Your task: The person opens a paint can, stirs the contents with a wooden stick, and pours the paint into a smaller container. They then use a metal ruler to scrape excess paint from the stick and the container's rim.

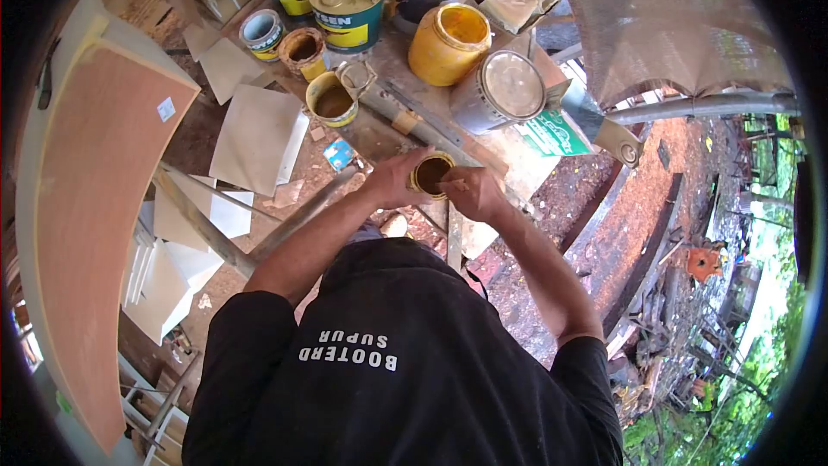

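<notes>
Both hands — left hand point(392, 179) cupped around the small open tin point(430, 174), right hand point(472, 192) closed at its rim — steadied it above the cluttered surface point(517, 174), paint cans point(348, 5) beyond.

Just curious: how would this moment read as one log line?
left hand: holds small open tin | right hand: at tin's rim | paint cans beyond

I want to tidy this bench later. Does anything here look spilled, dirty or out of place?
Yes. Several paint cans stand open, among them a small tin with brown liquid and a lidless yellow jar. The bench top looks stained. Both the left hand and right hand grip another open can.
</notes>
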Motion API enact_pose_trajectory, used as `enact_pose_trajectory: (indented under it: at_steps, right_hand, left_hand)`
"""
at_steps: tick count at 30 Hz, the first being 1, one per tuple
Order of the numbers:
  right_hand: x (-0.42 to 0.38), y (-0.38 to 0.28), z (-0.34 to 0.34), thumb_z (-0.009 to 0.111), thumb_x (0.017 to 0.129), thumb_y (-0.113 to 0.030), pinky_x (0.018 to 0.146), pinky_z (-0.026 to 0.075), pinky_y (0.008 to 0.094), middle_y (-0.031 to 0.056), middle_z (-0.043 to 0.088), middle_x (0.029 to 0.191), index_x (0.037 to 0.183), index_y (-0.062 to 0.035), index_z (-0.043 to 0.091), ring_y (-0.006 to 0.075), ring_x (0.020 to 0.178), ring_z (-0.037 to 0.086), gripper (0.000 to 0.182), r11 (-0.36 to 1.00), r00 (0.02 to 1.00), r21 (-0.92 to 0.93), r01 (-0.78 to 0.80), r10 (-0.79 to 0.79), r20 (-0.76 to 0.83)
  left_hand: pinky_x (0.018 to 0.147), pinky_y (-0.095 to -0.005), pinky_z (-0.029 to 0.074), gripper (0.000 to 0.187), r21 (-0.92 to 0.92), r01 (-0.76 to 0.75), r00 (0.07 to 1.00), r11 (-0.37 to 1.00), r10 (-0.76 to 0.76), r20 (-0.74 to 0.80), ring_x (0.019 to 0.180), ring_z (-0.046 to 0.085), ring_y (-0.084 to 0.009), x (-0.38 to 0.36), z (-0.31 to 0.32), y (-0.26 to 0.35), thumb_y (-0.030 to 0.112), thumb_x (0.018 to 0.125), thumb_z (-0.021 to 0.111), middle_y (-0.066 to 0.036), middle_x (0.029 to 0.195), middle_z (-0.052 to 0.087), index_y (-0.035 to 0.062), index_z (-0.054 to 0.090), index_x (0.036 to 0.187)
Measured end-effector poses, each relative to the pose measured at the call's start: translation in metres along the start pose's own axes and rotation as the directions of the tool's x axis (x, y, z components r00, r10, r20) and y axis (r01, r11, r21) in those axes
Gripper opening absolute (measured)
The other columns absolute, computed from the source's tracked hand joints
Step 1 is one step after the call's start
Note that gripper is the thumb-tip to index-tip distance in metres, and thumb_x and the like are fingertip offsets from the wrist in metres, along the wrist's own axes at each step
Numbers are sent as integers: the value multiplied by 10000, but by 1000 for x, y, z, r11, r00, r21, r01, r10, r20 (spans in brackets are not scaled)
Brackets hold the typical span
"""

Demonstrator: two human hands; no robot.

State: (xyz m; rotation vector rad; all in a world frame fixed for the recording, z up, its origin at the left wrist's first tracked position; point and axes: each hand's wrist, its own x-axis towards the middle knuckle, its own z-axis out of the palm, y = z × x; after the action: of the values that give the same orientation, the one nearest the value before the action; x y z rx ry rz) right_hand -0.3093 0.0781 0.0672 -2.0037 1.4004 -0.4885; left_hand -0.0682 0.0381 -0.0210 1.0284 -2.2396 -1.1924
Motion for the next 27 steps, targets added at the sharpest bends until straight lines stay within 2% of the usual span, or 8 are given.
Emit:
enact_pose_trajectory:
  at_steps: [2,5,9,12,15,19,22,27]
  right_hand:
    - [3,-4,9,720,935,-149,703,587,493,239,736,884,998,-4,770,433,812,738,166,993,998,113,39,-33,-59]
    - [12,1,6,728,933,-156,712,589,494,236,736,853,983,5,766,429,804,740,173,993,971,-28,118,-121,-206]
    - [2,0,-6,718,939,-145,745,598,483,237,750,919,1000,6,766,415,832,747,169,1000,998,-17,-1,2,61]
    - [5,-6,3,720,935,-158,756,599,483,237,748,908,989,2,765,415,832,747,175,994,997,107,38,-30,-74]
    - [11,4,-3,733,933,-163,762,599,479,241,751,908,1003,4,765,416,843,749,184,995,989,-44,88,-93,-116]
    - [3,-4,-6,738,922,-128,766,601,476,231,758,957,1020,5,771,413,861,750,169,999,999,19,-31,30,44]
    - [9,-1,0,736,919,-125,763,600,480,235,754,932,995,12,769,419,850,746,160,992,983,74,100,-87,-164]
    - [5,-1,-4,735,925,-115,760,600,484,248,752,941,1012,18,765,433,837,742,162,997,997,29,70,-70,-20]
  left_hand:
    - [1204,-458,458,1138,-4,12,1000,1000,-12,-1,1443,557,-345,1,-1,2,393,704,964,-163,1593,546,112,390,1645]
    - [1208,-454,455,1138,-22,-6,1000,1000,6,0,1441,558,-348,1,1,-3,393,708,961,-168,1596,543,104,388,1647]
    - [1213,-451,448,1125,-45,9,1000,999,-9,0,1449,553,-346,1,1,1,400,714,957,-167,1603,538,105,395,1643]
    - [1216,-447,445,1124,-56,33,999,998,-32,21,1454,550,-343,3,-3,3,408,712,958,-169,1604,537,99,401,1639]
    - [1215,-442,448,1127,-30,21,1000,999,-21,6,1453,551,-343,-1,-1,-1,411,710,960,-173,1602,540,94,404,1638]
    - [1212,-441,451,1138,-40,25,1000,999,-24,8,1445,559,-342,0,1,0,406,709,961,-176,1597,545,96,393,1645]
    - [1211,-443,452,1141,-47,12,1000,999,-12,2,1444,561,-340,1,-1,0,392,709,961,-178,1590,552,99,386,1650]
    - [1206,-442,460,1124,-65,43,999,997,-42,15,1441,566,-339,-1,-5,10,365,712,962,-182,1578,563,99,396,1647]
